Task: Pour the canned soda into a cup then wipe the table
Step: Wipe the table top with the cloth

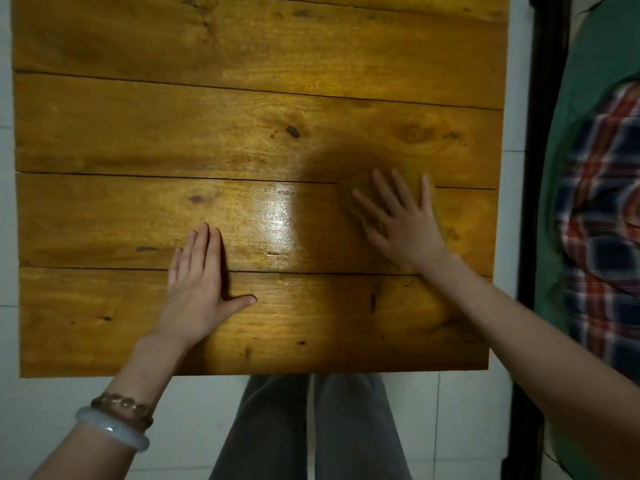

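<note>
My left hand (pixel 195 292) lies flat and open on the bench (pixel 242 116), while my right hand (pixel 405 226), fingers spread straight, presses a blurred cloth (pixel 407 183) down.

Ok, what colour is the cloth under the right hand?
Mustard brown cloth, nearly matching the wooden table; head view, blurred.

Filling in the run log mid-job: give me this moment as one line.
stage: wipe | right hand: fingers spread, pressing blurred cloth on table | left hand: flat on table | can, cup: not in view
</note>
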Demonstrator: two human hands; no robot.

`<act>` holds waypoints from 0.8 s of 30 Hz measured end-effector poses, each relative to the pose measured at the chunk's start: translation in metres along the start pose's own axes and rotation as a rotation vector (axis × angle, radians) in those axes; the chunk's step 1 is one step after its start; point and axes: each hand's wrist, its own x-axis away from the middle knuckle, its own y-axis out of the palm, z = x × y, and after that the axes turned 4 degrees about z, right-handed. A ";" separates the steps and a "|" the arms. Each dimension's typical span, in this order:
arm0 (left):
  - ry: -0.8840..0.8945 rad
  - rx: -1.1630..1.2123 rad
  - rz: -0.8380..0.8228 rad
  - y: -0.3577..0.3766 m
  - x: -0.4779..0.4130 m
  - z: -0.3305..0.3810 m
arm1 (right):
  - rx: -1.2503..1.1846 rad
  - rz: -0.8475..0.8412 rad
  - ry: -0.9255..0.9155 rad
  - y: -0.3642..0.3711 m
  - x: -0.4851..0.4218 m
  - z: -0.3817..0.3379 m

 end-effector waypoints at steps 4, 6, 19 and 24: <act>-0.005 0.001 -0.006 -0.001 0.000 0.001 | -0.055 0.036 0.239 -0.014 -0.089 -0.013; -0.009 0.005 0.000 -0.002 0.001 0.001 | -0.081 0.026 0.306 -0.018 -0.125 -0.035; -0.014 0.027 0.005 -0.004 0.002 -0.002 | -0.070 -0.010 -0.458 0.013 0.032 -0.098; -0.020 0.040 0.010 -0.003 0.001 -0.002 | -0.004 -0.014 -0.164 0.004 0.026 -0.015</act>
